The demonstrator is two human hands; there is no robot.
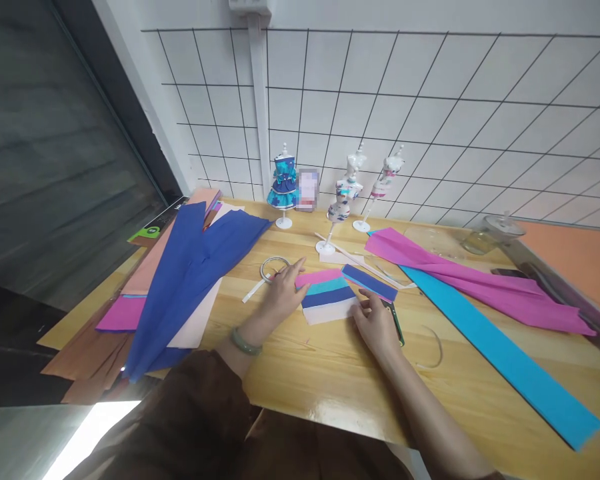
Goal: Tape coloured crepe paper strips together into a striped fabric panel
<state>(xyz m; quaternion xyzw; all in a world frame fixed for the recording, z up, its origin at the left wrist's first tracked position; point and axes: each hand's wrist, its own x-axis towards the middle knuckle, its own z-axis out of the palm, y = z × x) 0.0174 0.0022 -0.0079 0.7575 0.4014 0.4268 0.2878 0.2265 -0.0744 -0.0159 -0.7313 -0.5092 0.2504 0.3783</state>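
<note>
Overlapping strips of crepe paper [333, 297], banded pink, teal, dark blue and white, lie on the wooden table [285, 373]. My left hand [283, 290] is at their left edge, fingers stretched out and thumb apart, touching the paper. At the lower right edge, by the white band, the curled fingers of my right hand [376, 321] grip the striped paper; part of that grip is hidden. A folded dark blue strip [369, 282] sits just beyond my right hand. Dark-handled scissors [396, 325] are partly covered beside it. A roll of white tape [274, 267] is behind my left hand.
Blue crepe paper [195, 273] and other sheets are piled at left. Pink paper [460, 277] and a turquoise strip [505, 360] stretch across the right. Small dress forms stand at the back, one in a blue dress [284, 187]. A glass jar [497, 233] is at far right.
</note>
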